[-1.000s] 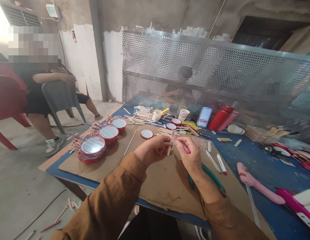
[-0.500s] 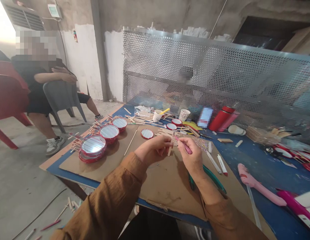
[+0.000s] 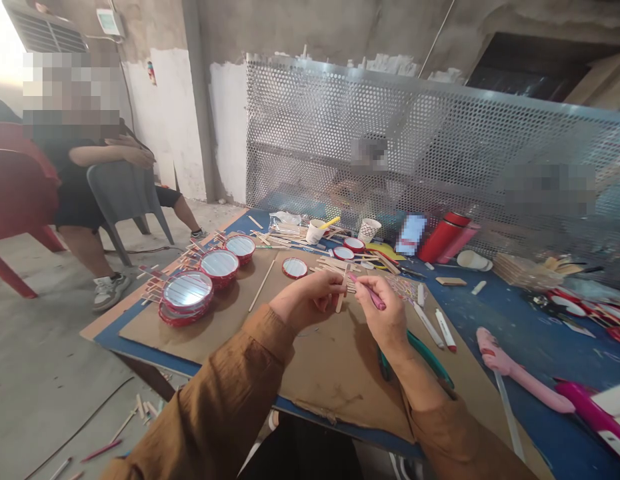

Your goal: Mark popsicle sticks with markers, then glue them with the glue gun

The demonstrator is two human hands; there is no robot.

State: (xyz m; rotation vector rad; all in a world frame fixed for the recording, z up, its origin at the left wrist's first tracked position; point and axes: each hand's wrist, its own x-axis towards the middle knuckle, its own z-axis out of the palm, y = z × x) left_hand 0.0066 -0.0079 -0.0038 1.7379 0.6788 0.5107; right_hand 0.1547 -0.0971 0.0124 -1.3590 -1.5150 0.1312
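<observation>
My left hand [image 3: 317,293] pinches a flat wooden craft stick [image 3: 342,299], which stands nearly upright between the fingers. Close to its right, my right hand [image 3: 383,307] grips a pink marker [image 3: 373,295], its tip pointing at the upper part of the stick. Whether the tip touches the wood I cannot tell. Both hands are above the brown cardboard sheet [image 3: 335,373]. Under my right forearm lies a green-handled tool [image 3: 430,360], partly hidden. Beyond my left hand sits a small red-rimmed round piece [image 3: 295,268].
Several red-rimmed round pieces with sticks [image 3: 187,291] line the left side. Loose sticks, a paper cup [image 3: 315,231] and a red thermos [image 3: 443,238] stand at the back. White markers [image 3: 445,330] and a pink glue gun [image 3: 515,377] lie right. A person sits on a grey chair [image 3: 127,190].
The hands, stick and marker hold almost the same place. Only a very slight shift of the view shows.
</observation>
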